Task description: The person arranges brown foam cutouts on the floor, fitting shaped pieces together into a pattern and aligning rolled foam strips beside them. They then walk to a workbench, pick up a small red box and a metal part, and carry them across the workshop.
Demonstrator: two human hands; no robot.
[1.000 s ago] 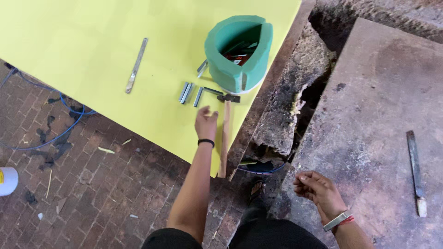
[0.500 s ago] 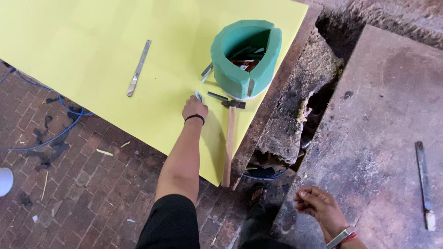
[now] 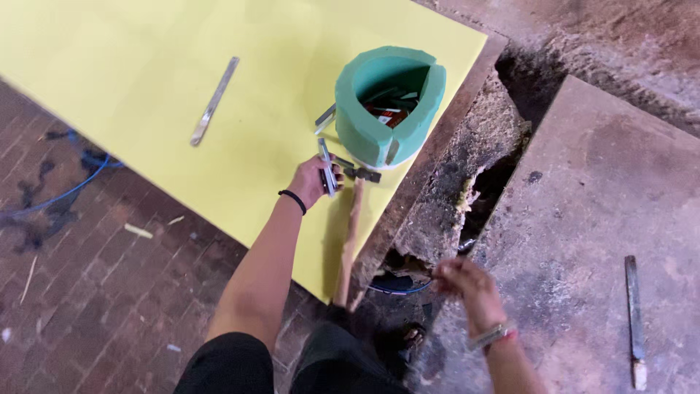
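Worn brick flooring point(image 3: 95, 292) fills the near left, seen from above, with dark trousers at the bottom edge. Near right, the right hand point(image 3: 467, 281) hovers blurred over a broken gap beside a grey stone slab point(image 3: 583, 219); whether its fingers are curled or spread cannot be told, and it seems to hold nothing. A long flat blade point(image 3: 634, 317) lies on the slab further right. Left of the gap, a yellow board point(image 3: 146, 73) slopes away. A hammer point(image 3: 350, 233) with a pale wooden handle lies on the board's near right edge, head pointing far. The left hand point(image 3: 313, 181), a black band on its wrist, is closed around a slim metal piece point(image 3: 327, 168) just beside the hammer head. Lifting it carelessly could nudge the hammer off the edge, since the handle overhangs. Further off stands a green foam tub point(image 3: 386, 109) holding red and metallic tools, more metal leaning outside it. Far left lies a metal bar point(image 3: 214, 101).
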